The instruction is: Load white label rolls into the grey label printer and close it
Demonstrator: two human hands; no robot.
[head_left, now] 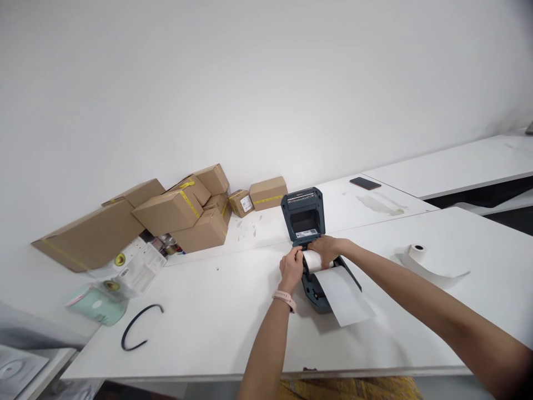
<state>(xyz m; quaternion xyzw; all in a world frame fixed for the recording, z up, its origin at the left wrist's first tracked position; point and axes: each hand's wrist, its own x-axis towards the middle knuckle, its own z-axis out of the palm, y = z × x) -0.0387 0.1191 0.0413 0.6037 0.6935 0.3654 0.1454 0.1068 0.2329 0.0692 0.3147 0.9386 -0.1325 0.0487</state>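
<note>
A dark label printer (310, 289) sits on the white table with its lid (303, 214) raised. Inside it lies a roll of white label paper (313, 260), and a loose strip of the paper (343, 297) hangs out over the printer's front. My left hand (291, 265) is closed at the printer's left side, thumb and fingers by the roll's left end. Reaching in from the right, my right hand (328, 250) has its fingers bent around the roll's right end. Its fingertips are partly hidden inside the printer.
Cardboard boxes (200, 230) are stacked at the back left against the wall. A black headband-like arc (130, 328) and a green pouch (102, 304) lie at the left. At the right are a small paper roll (417, 253) with its end unrolled and a phone (365, 183).
</note>
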